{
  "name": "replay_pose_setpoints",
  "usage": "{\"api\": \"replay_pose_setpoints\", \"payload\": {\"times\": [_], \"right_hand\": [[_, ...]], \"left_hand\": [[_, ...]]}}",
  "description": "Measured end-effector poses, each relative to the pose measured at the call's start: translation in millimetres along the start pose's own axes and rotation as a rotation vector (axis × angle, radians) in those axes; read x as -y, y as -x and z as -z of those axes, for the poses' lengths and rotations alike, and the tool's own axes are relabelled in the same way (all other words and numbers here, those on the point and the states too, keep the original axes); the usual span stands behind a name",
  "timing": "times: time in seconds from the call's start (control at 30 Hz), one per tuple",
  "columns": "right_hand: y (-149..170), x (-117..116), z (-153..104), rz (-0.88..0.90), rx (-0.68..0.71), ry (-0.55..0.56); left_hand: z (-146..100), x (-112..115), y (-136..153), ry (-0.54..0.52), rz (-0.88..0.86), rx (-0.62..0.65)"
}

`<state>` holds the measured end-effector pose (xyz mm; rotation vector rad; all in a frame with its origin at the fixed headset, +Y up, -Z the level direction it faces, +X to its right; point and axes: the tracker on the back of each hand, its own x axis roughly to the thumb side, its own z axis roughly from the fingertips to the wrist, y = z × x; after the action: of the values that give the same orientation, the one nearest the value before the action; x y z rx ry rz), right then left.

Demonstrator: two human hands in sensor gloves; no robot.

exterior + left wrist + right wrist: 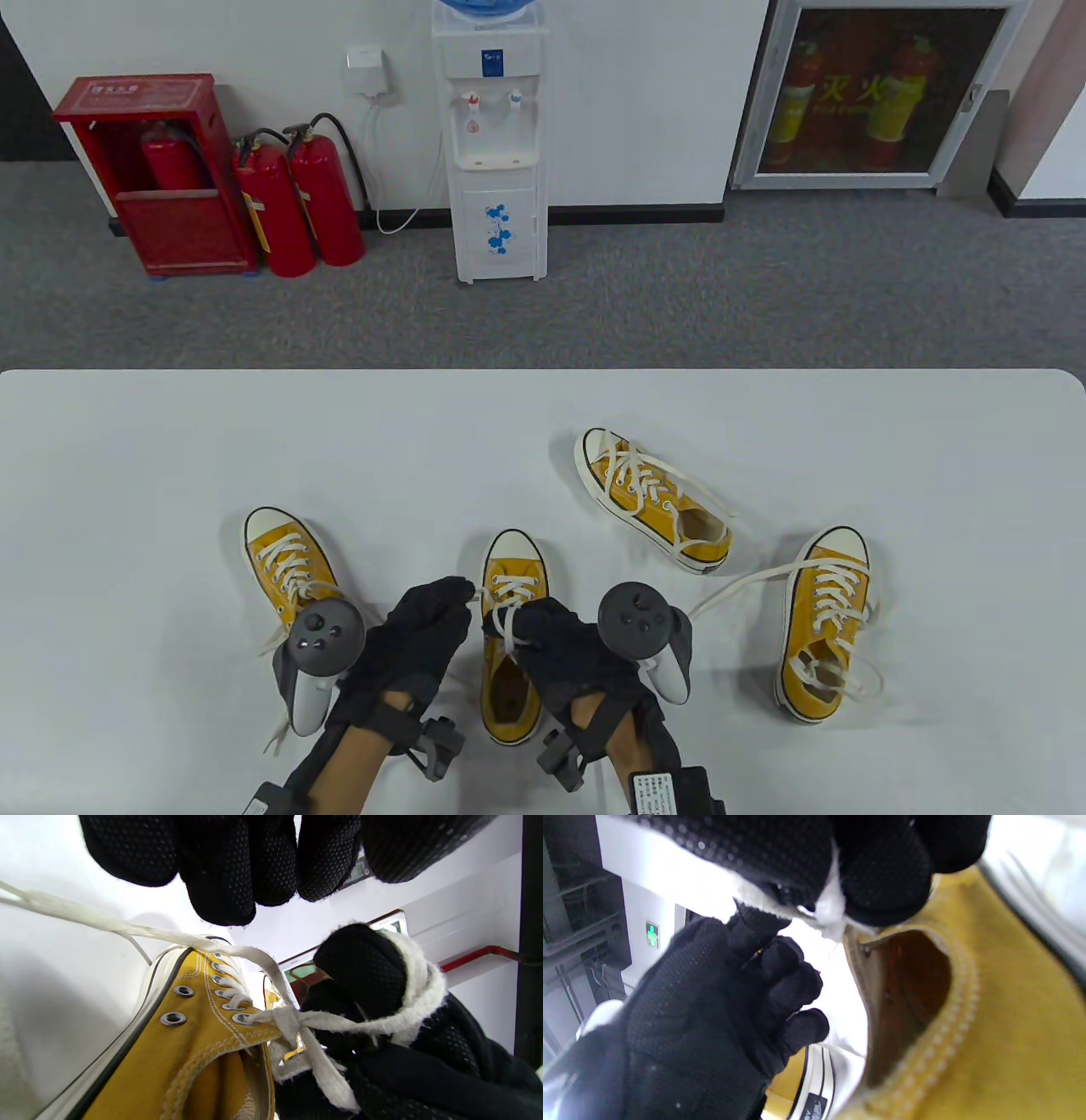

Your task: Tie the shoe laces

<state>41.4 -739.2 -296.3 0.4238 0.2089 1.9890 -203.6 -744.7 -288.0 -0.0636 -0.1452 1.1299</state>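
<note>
In the table view, four yellow canvas sneakers with white rubber toe caps are seen on a white table (170,441). The middle yellow sneaker (512,662) lies between the two gloved hands, toe pointing away from the person. The left hand (416,637) is held just left of it, its fingertips pinching a white lace end that is drawn taut from the eyelets. The right hand (560,654) is laid over the tongue, with a white lace (507,624) looped round a finger. A left yellow sneaker (288,564) is partly covered by the left tracker; a tilted yellow sneaker (653,501) and a right yellow sneaker (827,624) lie well apart, laces loose. Open tabletop is left toward the far edge and the left side. Beyond the table, a white water dispenser (496,153), red fire extinguishers (297,204) and a red cabinet (161,178) stand by the wall; yellow Chinese characters are shown on a glazed cabinet (878,93), not fully legible.

In the left wrist view, what the table view hides is shown: the lace is wrapped round a right-hand finger (365,971) and crossed just above the top eyelets (242,1018).

In the right wrist view, the lace is seen pinched between right fingertips (882,878) at the shoe collar; the left hand's fingers (793,984) are curled. A green sign (652,935) is visible on the wall.
</note>
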Motion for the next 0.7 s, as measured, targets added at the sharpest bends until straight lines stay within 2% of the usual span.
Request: {"api": "replay_pose_setpoints", "payload": {"times": [0.37, 0.57, 0.7], "right_hand": [[-10.9, -6.7, -2.3, -0.184, 0.052, 0.009], [-14.5, -8.0, -3.0, -0.225, 0.066, 0.031], [-15.3, -8.5, -2.6, -0.23, 0.065, 0.022]], "left_hand": [[-0.3, 10.1, -7.2, 0.065, 0.075, 0.035], [-3.3, 8.6, -14.0, -0.013, 0.115, 0.048], [-4.8, 4.4, -19.7, -0.075, 0.233, 0.065]]}}
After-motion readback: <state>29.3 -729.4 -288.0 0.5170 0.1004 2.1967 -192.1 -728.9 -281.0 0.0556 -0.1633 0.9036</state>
